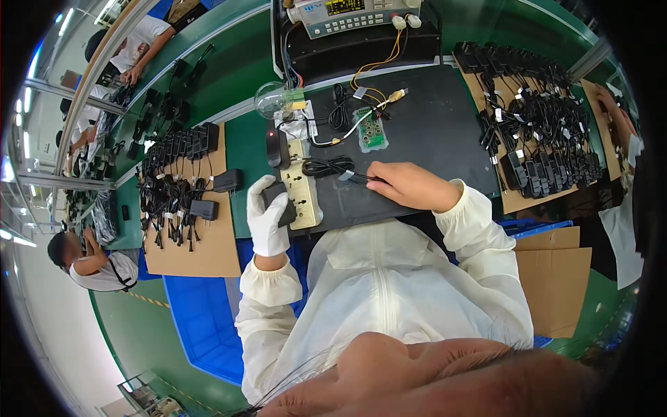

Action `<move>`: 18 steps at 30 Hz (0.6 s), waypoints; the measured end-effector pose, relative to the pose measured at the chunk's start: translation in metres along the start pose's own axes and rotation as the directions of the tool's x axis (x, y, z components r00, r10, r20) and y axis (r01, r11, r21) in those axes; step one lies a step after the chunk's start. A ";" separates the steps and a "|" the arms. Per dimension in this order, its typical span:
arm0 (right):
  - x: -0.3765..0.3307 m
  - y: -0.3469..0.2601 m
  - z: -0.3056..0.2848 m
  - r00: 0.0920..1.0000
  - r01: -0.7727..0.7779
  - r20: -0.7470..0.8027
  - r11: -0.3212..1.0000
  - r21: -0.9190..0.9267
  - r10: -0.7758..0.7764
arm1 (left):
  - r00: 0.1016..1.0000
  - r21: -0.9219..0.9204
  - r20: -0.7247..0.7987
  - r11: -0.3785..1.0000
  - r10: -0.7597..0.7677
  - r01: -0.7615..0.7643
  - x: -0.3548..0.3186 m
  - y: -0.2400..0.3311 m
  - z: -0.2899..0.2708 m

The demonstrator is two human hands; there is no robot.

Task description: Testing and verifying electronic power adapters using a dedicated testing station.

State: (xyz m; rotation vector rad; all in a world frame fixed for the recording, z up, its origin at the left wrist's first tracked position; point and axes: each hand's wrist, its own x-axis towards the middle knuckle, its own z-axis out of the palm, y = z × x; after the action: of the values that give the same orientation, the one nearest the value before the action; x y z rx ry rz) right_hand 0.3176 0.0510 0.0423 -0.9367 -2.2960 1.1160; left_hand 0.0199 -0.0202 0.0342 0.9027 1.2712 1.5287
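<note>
My left hand (267,222), in a white glove, is closed round a black power adapter (276,197) at the lower side of a cream power strip (299,182). Whether its prongs sit in a socket is hidden. My bare right hand (411,185) pinches a thin black cable, whose bundled coil (326,167) lies just left of the fingers with a white tag on it. The tip of that cable is hidden in the fingers. Another black adapter (276,149) with a small red light sits at the strip's upper end. Beyond the right hand lies a green circuit board (372,131).
A bench meter (347,17) stands at the back, wired to a USB plug (398,95). A glass bulb (269,101) is near the strip. Adapters with cables cover cardboard at left (184,258) and right (490,160). A blue bin (201,320) stands below left; co-workers sit farther left.
</note>
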 end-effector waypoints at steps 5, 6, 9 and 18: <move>-0.005 0.026 0.000 0.950 0.147 -0.207 0.917 -0.372 -0.236 | 0.998 0.198 -0.062 0.980 0.010 0.002 0.000 0.008 0.014; -0.006 0.032 0.000 0.942 0.137 -0.224 0.894 -0.426 -0.251 | 0.998 0.198 -0.062 0.980 0.009 0.003 0.002 0.007 0.013; -0.007 0.040 0.001 0.926 0.111 -0.255 0.844 -0.524 -0.280 | 0.978 0.609 0.138 0.766 0.155 -0.207 0.008 0.005 0.007; -0.001 0.026 -0.010 0.883 -0.092 -0.395 0.731 -0.676 -0.255 | 0.939 0.775 0.097 0.567 0.331 -0.280 0.018 -0.012 0.014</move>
State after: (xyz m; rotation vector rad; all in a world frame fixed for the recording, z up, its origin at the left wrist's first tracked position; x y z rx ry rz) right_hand 0.3344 0.0671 0.0272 -1.1722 -2.2891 -0.0782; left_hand 0.0295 0.0015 0.0252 1.7305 1.9679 1.2131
